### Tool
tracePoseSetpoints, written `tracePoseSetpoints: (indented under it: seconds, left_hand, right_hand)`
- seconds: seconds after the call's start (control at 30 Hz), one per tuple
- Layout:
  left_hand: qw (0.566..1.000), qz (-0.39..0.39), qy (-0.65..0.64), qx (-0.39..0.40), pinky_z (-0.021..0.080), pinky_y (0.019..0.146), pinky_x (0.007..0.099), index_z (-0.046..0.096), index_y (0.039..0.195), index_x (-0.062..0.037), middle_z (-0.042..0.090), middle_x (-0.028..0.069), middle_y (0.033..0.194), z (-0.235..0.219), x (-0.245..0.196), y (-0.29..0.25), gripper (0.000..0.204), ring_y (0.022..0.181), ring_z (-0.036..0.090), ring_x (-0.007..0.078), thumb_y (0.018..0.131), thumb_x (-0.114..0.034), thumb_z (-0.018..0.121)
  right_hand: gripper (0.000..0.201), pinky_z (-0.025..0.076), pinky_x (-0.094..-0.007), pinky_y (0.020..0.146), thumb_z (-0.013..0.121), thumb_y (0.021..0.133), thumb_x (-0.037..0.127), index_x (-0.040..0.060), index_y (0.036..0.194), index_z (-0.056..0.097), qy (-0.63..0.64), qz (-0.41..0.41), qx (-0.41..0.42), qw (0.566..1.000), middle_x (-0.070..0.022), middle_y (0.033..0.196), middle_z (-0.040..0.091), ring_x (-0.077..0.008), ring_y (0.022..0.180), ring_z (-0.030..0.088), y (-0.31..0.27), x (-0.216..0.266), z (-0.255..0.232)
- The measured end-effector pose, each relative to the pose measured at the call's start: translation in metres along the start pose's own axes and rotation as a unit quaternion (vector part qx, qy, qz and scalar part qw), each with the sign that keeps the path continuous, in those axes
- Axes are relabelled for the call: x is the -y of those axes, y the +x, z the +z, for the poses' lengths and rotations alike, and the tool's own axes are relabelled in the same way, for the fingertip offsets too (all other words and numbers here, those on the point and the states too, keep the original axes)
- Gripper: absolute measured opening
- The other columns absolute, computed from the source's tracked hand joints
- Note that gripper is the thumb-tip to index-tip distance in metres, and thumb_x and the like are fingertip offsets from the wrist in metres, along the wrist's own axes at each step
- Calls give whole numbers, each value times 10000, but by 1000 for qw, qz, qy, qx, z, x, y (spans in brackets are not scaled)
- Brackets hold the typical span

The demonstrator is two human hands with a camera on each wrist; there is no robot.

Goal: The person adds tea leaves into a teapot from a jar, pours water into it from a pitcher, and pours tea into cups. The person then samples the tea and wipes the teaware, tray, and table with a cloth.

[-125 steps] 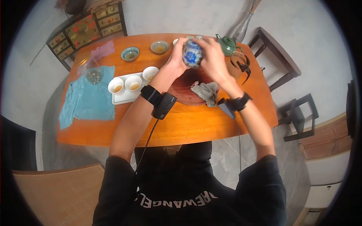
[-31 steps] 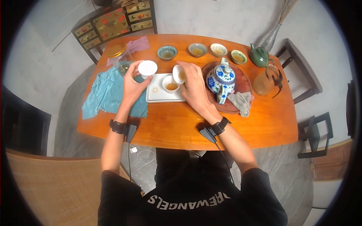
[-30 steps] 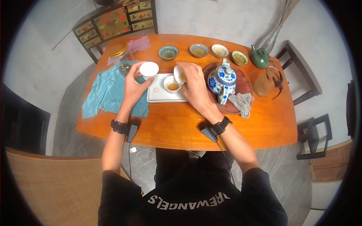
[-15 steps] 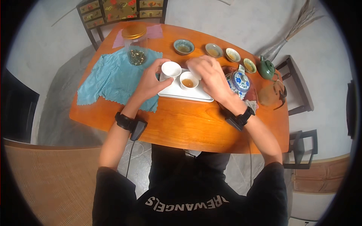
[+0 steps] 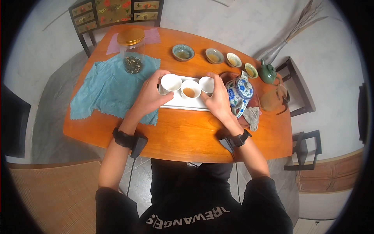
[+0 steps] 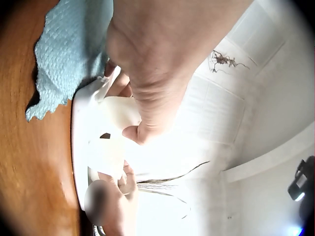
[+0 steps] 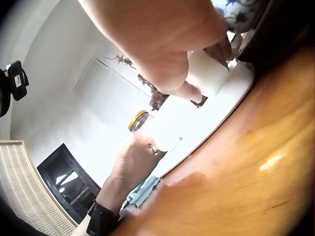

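In the head view, my left hand (image 5: 154, 93) grips a white cup (image 5: 170, 82) at the left end of the white tray (image 5: 181, 103), thumb in front and fingers behind. My right hand (image 5: 219, 101) holds another white cup (image 5: 206, 84) at the tray's right end. Both cups stand upright, with white insides showing. Between them sits a third white cup (image 5: 191, 90) with amber tea in it. In the right wrist view, the right-hand cup (image 7: 206, 73) is close over the tray's edge. Glare washes out much of the cups in the left wrist view.
A blue-and-white teapot (image 5: 238, 93) and grey cloth (image 5: 252, 117) are on a round red board at right. Several tea bowls (image 5: 183, 53) line the back. A green teapot (image 5: 269, 73), glass pitcher (image 5: 271, 99), gold-lidded jar (image 5: 131, 50) and blue cloth (image 5: 111, 87) surround them.
The blue-and-white teapot, held in both hands earliest, stands on the round board. The right-hand cup, tilted beside the middle cup, is now upright. The left-hand cup has come down to the tray.
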State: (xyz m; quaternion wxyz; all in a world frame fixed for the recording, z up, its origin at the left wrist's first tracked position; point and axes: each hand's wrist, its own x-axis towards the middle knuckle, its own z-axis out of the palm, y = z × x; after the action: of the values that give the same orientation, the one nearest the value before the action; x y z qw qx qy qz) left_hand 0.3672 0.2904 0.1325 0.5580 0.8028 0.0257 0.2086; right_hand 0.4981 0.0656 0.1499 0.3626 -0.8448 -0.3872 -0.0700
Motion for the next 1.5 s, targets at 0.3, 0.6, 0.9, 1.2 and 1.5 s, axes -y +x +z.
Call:
tracePoseSetpoints:
  seconds: [0.3, 0.6, 0.9, 1.2, 1.5]
  left_hand:
    - [1000, -6, 13, 15, 466, 1093, 380, 541, 1299, 10, 650, 147, 1266, -2, 6, 0, 533, 1243, 630, 261, 812, -41, 752]
    - [1000, -14, -1, 0, 483, 1048, 360, 540, 1305, 9, 646, 133, 1268, -5, 7, 0, 524, 1240, 632, 237, 820, -21, 737]
    - [999, -24, -32, 8, 487, 1030, 347, 541, 1304, -3, 652, 113, 1236, -2, -2, -1, 525, 1205, 644, 217, 819, -16, 744]
    - [1000, 18, -24, 2, 460, 1052, 335, 552, 1281, -22, 656, 96, 1196, 1, 5, 0, 498, 1177, 621, 198, 823, 8, 744]
    - [1000, 21, -7, 5, 440, 1076, 348, 552, 1279, -29, 647, 91, 1202, 0, 7, -1, 481, 1187, 613, 206, 830, 10, 719]
  right_hand:
    - [767, 321, -553, 1212, 820, 791, 171, 64, 1470, 478, -127, -73, 54, 988, -313, 1470, 456, -518, 1472, 314, -4, 20, -14]
    - [627, 259, -600, 1228, 889, 747, 389, 57, 1243, 698, -144, -79, 55, 985, -291, 1497, 452, -535, 1493, 258, 1, 26, 3]
    - [554, 517, -329, 979, 864, 854, 168, -12, 1306, 600, 259, 82, -38, 962, -89, 1215, 682, -166, 1156, 641, -1, 53, -111]
    - [576, 493, -294, 933, 794, 908, 239, -2, 1378, 564, 109, 183, -218, 953, -80, 1206, 686, -159, 1085, 648, -21, -58, -260]
    - [603, 512, -342, 1009, 804, 880, 113, 48, 1416, 536, 13, 174, -233, 957, -95, 1243, 695, -185, 1194, 653, -46, -177, -301]
